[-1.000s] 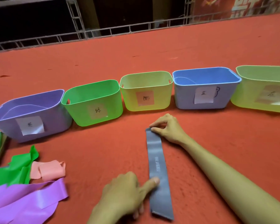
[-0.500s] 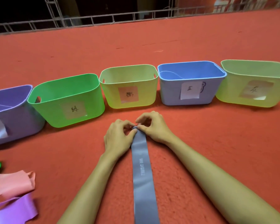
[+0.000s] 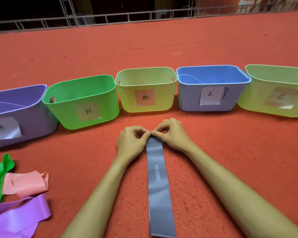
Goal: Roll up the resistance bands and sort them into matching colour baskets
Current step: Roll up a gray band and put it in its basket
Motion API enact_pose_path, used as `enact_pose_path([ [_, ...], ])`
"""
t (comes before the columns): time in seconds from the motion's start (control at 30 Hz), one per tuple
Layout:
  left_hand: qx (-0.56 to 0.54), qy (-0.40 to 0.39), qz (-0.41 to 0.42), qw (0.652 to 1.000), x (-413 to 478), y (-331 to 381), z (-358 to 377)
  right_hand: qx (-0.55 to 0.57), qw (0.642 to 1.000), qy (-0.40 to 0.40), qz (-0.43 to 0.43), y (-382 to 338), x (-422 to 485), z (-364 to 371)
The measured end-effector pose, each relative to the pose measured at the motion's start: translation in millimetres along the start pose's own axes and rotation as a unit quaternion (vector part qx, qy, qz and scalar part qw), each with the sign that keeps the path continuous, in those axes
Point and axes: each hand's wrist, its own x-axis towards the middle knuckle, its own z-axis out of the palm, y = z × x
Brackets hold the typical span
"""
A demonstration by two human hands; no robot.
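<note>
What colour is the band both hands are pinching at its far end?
The band is grey, with pale lettering printed along its length; the head view shows it clearly.

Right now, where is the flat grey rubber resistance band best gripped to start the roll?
At its far short edge, pinched from above with both hands. The grey resistance band lies flat, lengthwise away from the person; the left hand and right hand pinch it there.
</note>
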Motion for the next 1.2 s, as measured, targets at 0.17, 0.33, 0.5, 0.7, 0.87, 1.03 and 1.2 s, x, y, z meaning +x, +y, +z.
enact_pose_path([
  [0.17,0.0,-0.01,-0.001,1.0,0,-4,1,-0.007,1.0,-0.014,-0.002,0,-3,-2],
  [0.33,0.018,-0.025,0.009,0.999,2,-5,2,-0.007,1.0,-0.015,0.008,1,-4,-1],
  [0.5,0.012,-0.032,0.016,0.999,3,-6,1,-0.004,1.0,-0.014,0.022,4,-3,-6],
  [0.7,-0.008,-0.041,0.012,0.999,2,-6,-1,-0.02,0.999,-0.028,-0.005,6,-6,-8],
  [0.87,-0.018,-0.036,0.019,0.999,1,-8,0,-0.015,0.999,-0.034,-0.022,3,-6,-9],
  [1.03,-0.035,-0.053,0.03,0.998,1,-8,-3,0.013,0.998,-0.054,-0.029,2,-8,-12],
  [1.2,-0.039,-0.068,0.037,0.996,0,-10,-5,0.041,0.995,-0.082,-0.026,1,-10,-16],
])
